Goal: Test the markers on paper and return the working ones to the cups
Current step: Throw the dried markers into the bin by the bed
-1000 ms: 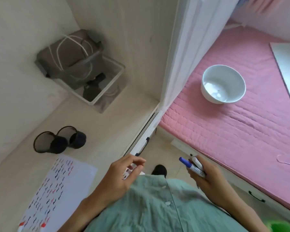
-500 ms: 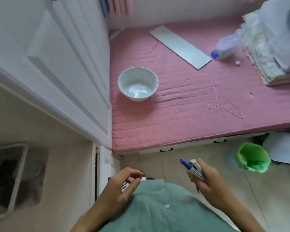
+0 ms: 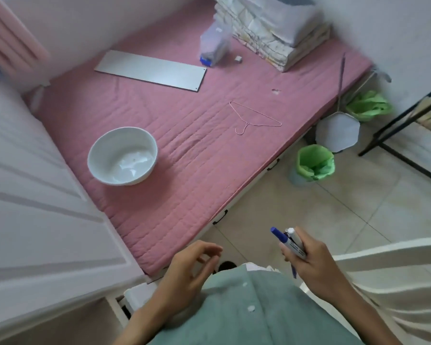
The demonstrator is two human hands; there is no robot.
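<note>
Viewing from the head camera, the only view supplied, two markers (image 3: 289,242) are seen held together in the right hand (image 3: 309,260), low in the frame and over the tiled floor (image 3: 346,212). One marker carries a blue cap pointing up and to the left; the second, with a pale end, lies directly against it. The fingers are curled round both barrels near their middle, so the right hand is recorded as grasping the pair.

The left hand (image 3: 187,270) is held in front of a green shirt (image 3: 246,314), its fingers loosely bent with thumb and forefinger near one another; nothing is seen between them, and it is recorded as released and holding nothing.

Neither the test paper nor the cups appear in this view, so the return point cannot be located. A white bowl (image 3: 122,159), a wire hanger (image 3: 255,117) and a grey board (image 3: 151,70) are noted lying well apart on a pink mattress (image 3: 184,190). A bin with a green liner (image 3: 315,163) stands on the floor beside the mattress.

The markers are judged light, rigid and smooth-barrelled, liable to slide against each other when gripped as a pair. A single marker is best taken at mid-barrel, and the cap pulled off with the other hand for testing.
</note>
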